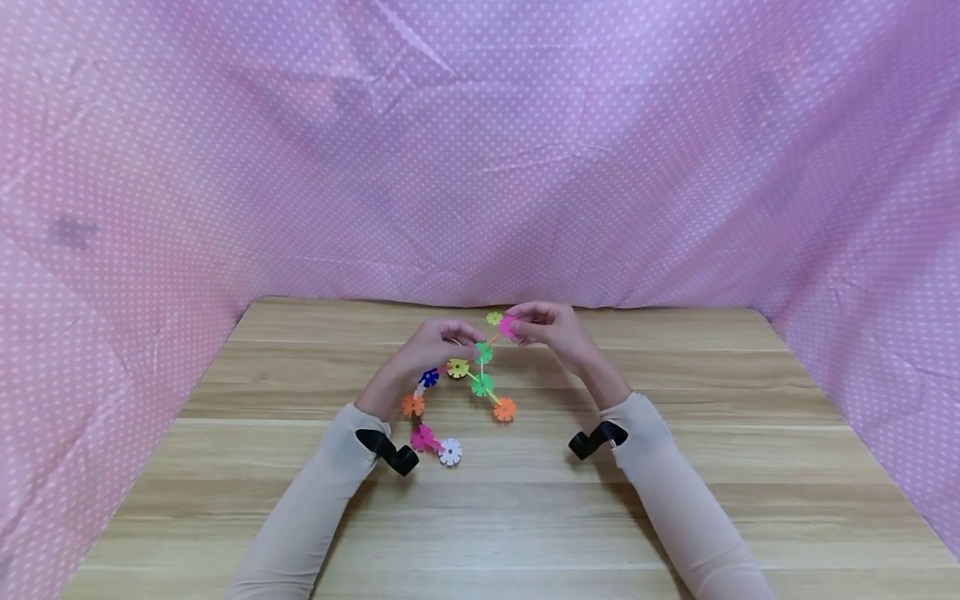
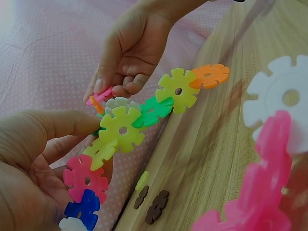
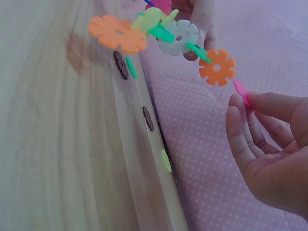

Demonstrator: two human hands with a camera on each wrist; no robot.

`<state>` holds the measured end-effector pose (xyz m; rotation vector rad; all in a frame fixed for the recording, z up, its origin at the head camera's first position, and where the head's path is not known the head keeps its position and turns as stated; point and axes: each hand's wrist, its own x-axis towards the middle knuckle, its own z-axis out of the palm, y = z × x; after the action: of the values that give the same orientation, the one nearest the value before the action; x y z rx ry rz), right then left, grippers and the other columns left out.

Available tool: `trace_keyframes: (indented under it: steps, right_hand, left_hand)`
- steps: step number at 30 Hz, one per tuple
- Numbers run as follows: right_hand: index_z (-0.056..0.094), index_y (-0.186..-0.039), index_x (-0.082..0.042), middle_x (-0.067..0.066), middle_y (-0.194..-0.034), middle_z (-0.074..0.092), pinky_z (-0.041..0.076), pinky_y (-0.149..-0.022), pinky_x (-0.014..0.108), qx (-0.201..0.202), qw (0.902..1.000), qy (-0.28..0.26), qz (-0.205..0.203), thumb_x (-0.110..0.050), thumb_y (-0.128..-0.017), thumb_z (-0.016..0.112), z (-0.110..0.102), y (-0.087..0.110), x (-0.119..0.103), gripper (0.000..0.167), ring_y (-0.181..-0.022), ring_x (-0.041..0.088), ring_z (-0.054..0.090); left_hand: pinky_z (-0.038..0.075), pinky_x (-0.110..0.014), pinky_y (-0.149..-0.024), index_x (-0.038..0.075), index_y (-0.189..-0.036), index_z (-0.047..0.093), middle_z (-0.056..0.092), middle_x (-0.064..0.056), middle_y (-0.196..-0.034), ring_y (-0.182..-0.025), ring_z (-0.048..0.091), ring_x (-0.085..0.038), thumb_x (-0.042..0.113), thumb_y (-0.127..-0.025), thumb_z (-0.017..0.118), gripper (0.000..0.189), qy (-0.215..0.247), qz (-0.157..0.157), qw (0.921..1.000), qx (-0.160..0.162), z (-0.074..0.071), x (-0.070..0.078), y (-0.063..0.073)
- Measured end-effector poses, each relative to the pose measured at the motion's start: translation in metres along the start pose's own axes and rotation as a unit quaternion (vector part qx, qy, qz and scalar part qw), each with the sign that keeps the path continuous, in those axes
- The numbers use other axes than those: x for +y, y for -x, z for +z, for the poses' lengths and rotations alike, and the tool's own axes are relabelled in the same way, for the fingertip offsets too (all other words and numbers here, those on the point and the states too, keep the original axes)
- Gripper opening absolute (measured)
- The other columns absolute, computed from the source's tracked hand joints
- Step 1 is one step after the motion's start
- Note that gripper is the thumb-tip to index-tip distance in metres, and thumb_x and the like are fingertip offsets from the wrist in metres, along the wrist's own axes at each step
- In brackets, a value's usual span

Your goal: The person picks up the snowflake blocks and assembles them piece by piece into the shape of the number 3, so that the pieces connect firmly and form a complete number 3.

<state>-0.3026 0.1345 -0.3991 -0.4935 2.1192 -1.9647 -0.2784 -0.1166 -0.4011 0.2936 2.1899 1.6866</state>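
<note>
A chain of notched plastic flower discs (image 1: 482, 384) in many colours hangs above the table between both hands. My left hand (image 1: 442, 340) grips the chain near a green disc (image 1: 483, 353); its fingertips are partly hidden behind a yellow disc (image 2: 122, 130) in the left wrist view. My right hand (image 1: 553, 332) pinches a pink disc (image 3: 242, 93) between thumb and fingers. That pink disc meets the edge of an orange disc (image 3: 216, 67); whether their slots interlock I cannot tell. A white disc (image 1: 450, 452) ends the chain's curved near side, beside a pink disc (image 1: 422, 437).
Loose discs lie near the table's far edge: brown ones (image 3: 148, 118) (image 3: 121, 65), a green one (image 3: 131, 67) and a yellow one (image 3: 166, 160). A pink dotted cloth (image 1: 480, 167) hangs behind the wooden table (image 1: 525, 533) and along its sides.
</note>
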Motion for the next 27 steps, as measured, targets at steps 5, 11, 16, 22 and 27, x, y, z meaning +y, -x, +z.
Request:
trace_keyframes:
  steps: [5, 11, 16, 22, 27]
  right_hand:
    - [0.063, -0.122, 0.013, -0.003, -0.087, 0.075, 0.062, -0.075, 0.026, 0.004, 1.0000, -0.004, -0.002, 0.000, -0.094, 0.068, 0.0012, 0.0011, -0.0003, 0.031, -0.079, 0.012, 0.069]
    - [0.064, -0.121, 0.013, -0.004, -0.084, 0.074, 0.063, -0.077, 0.031, 0.007, 0.9999, 0.010, -0.002, 0.000, -0.094, 0.069, 0.0026, 0.0024, -0.0022, 0.030, -0.078, 0.010, 0.068]
    - [0.065, -0.121, 0.013, -0.005, -0.085, 0.074, 0.063, -0.080, 0.036, 0.002, 0.9998, 0.021, 0.001, -0.001, -0.094, 0.069, 0.0040, 0.0024, -0.0029, 0.031, -0.077, 0.009, 0.068]
    - [0.066, -0.120, 0.012, -0.004, -0.086, 0.074, 0.063, -0.082, 0.043, -0.002, 0.9996, 0.029, 0.006, 0.000, -0.094, 0.069, 0.0044, 0.0029, -0.0036, 0.029, -0.077, 0.010, 0.069]
    - [0.067, -0.118, 0.013, -0.004, -0.086, 0.075, 0.062, -0.084, 0.050, -0.002, 0.9996, 0.029, 0.005, 0.002, -0.092, 0.071, 0.0041, 0.0035, -0.0035, 0.028, -0.076, 0.009, 0.070]
  left_hand:
    - [0.051, -0.030, -0.081, 0.014, -0.113, 0.074, 0.067, -0.002, -0.099, -0.096, 0.061, -0.019, 0.017, -0.089, 0.078, 0.024, -0.004, -0.005, 1.0000, 0.002, 0.0004, 0.0009, 0.0001]
    - [0.053, -0.030, -0.079, 0.014, -0.111, 0.075, 0.067, -0.004, -0.101, -0.097, 0.062, -0.020, 0.017, -0.089, 0.078, 0.023, -0.006, -0.006, 1.0000, 0.002, 0.0005, 0.0002, -0.0006]
    - [0.053, -0.029, -0.078, 0.014, -0.111, 0.075, 0.067, -0.003, -0.100, -0.096, 0.061, -0.020, 0.018, -0.089, 0.078, 0.023, -0.008, -0.003, 1.0000, 0.001, 0.0011, 0.0007, -0.0003]
    - [0.053, -0.027, -0.075, 0.012, -0.111, 0.076, 0.069, -0.003, -0.097, -0.092, 0.063, -0.019, 0.016, -0.089, 0.079, 0.023, -0.006, 0.002, 1.0000, 0.002, 0.0022, 0.0019, 0.0005]
    - [0.054, -0.025, -0.075, 0.009, -0.110, 0.077, 0.071, -0.003, -0.099, -0.090, 0.064, -0.017, 0.012, -0.088, 0.079, 0.023, 0.001, 0.009, 0.9999, 0.005, 0.0041, 0.0033, 0.0022]
